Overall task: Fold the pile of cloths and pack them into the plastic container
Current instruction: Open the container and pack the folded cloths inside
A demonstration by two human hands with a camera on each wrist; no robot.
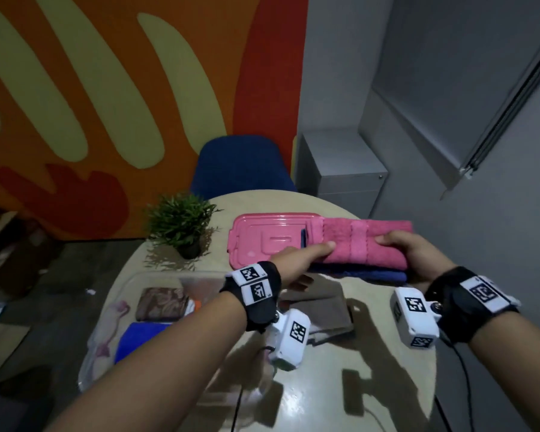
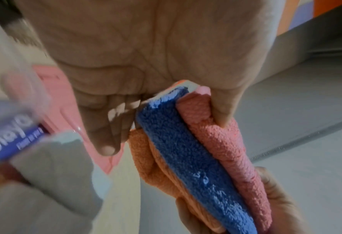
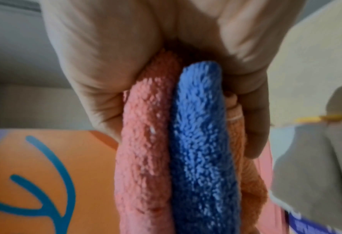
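A stack of folded cloths hangs above the table between my two hands: a pink cloth (image 1: 365, 241) on top, a blue cloth (image 1: 371, 274) under it, and an orange cloth (image 2: 146, 158) lowest. My left hand (image 1: 314, 263) grips the stack's left end, thumb on top and fingers beneath. At the stack's other end my right hand (image 1: 399, 254) grips it the same way. The right wrist view shows the same layers, with the blue cloth (image 3: 200, 158) in the middle. A clear plastic container (image 1: 156, 274) sits at the lower left and holds a brown patterned cloth (image 1: 162, 302) and a blue one (image 1: 141, 338).
A pink lid (image 1: 262, 235) lies on the round table behind the stack. A grey-brown folded cloth (image 1: 321, 310) lies on the table under my hands. A small potted plant (image 1: 181, 222) stands at the back left, a blue chair (image 1: 240, 163) behind the table.
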